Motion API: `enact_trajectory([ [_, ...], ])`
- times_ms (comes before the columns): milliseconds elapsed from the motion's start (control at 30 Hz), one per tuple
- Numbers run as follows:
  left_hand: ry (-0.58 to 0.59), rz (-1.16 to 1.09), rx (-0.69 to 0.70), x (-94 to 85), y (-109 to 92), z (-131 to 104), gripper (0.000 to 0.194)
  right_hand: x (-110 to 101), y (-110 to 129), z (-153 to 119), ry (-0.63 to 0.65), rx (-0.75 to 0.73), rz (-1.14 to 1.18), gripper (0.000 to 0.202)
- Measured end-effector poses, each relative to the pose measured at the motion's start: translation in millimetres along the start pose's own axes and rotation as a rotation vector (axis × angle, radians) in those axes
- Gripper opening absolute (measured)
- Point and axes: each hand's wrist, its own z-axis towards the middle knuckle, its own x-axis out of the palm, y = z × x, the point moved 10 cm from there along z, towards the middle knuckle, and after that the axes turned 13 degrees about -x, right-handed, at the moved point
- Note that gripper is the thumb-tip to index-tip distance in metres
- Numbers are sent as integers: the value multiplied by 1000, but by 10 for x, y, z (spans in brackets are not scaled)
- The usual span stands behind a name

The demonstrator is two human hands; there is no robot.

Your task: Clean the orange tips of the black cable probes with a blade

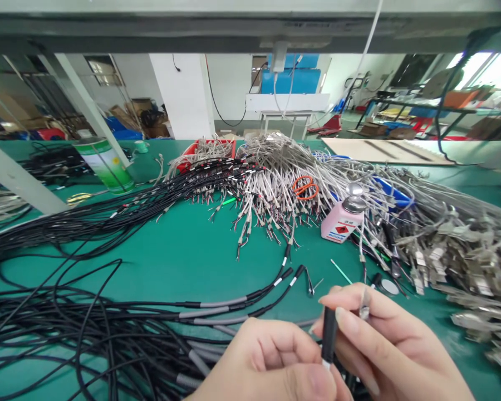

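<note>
Near the bottom edge, my left hand (279, 362) pinches the lower end of a short black cylindrical piece (329, 334), which stands nearly upright. A bit of white shows at its lower end. From the right, the thumb and index finger of my right hand (384, 340) close on the upper part of the same piece. A small metallic item (364, 305) lies against my right index finger. Black cables with grey sleeves (221, 312) run leftward from beside my left hand.
Black cables (100, 334) cover the lower left. White wires (271, 184) are heaped at the back, with orange-handled scissors (305, 188). A pink bottle (342, 220) stands right of centre, a green can (104, 164) back left. Metal-ended cables (463, 256) pile up at right.
</note>
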Motion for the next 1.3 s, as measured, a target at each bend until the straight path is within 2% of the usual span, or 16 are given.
enact_trajectory([
  [167, 26, 33, -38, 46, 11, -35, 26, 49, -19, 6, 53, 6, 40, 19],
  [300, 46, 31, -57, 75, 17, -45, 31, 82, -41, 11, 83, 38, 78, 16],
  [433, 1, 43, -26, 4, 25, 9, 31, 90, -14, 25, 114, 16, 65, 17],
  [700, 29, -69, 32, 15, 26, 93, 33, 176, 85, -11, -15, 28, 81, 26],
  [800, 15, -16, 26, 18, 18, 75, 27, 192, 98, -6, -12, 19, 87, 24],
  [1000, -114, 46, 30, -80, -16, 46, 33, 268, 3, -21, 76, 107, 150, 19],
  [1300, -81, -35, 46, -39, -22, 86, 36, 336, 31, -11, 51, 96, 205, 19],
])
